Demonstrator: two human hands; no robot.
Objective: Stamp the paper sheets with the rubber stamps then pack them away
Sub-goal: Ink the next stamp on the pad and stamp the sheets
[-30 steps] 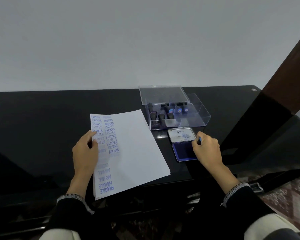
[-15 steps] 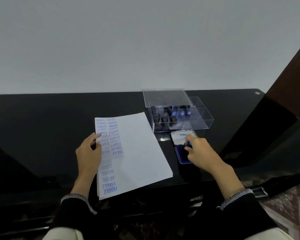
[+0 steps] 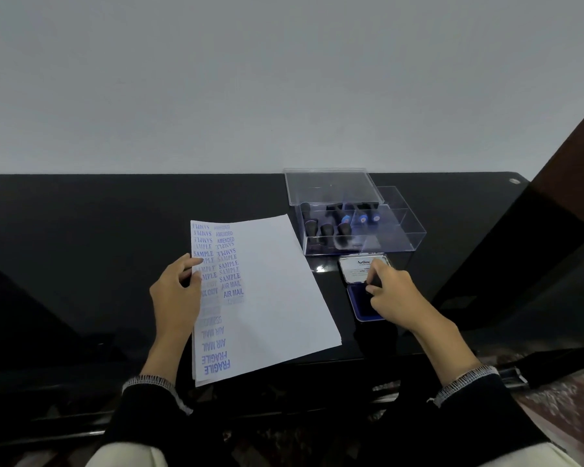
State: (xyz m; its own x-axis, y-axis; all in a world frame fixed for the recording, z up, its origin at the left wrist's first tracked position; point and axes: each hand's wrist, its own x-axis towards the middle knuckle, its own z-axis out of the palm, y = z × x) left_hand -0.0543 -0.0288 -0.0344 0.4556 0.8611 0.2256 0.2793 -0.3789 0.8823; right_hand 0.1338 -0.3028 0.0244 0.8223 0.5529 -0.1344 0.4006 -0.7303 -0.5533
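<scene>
Done: your paper point(image 3: 267, 298) on the table point(image 3: 81, 247) carries two columns of stamps.
Left hand point(image 3: 176, 294): fingers flat on paper edge.
Right hand point(image 3: 393, 294): fingertips pinching a stamp on the ink pad point(image 3: 361, 308), I judge.
Left: more stamping, then packing the box point(image 3: 385, 244).

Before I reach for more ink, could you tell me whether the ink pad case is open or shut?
Open: the ink pad case has its labelled lid folded back, dark blue pad exposed under the right hand.

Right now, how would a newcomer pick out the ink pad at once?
On the black table, find the clear plastic box of stamps. Directly in front lies the ink pad, under the right hand. Unlike the box, it is a small flat case with a dark blue pad and a white-labelled lid.
</scene>
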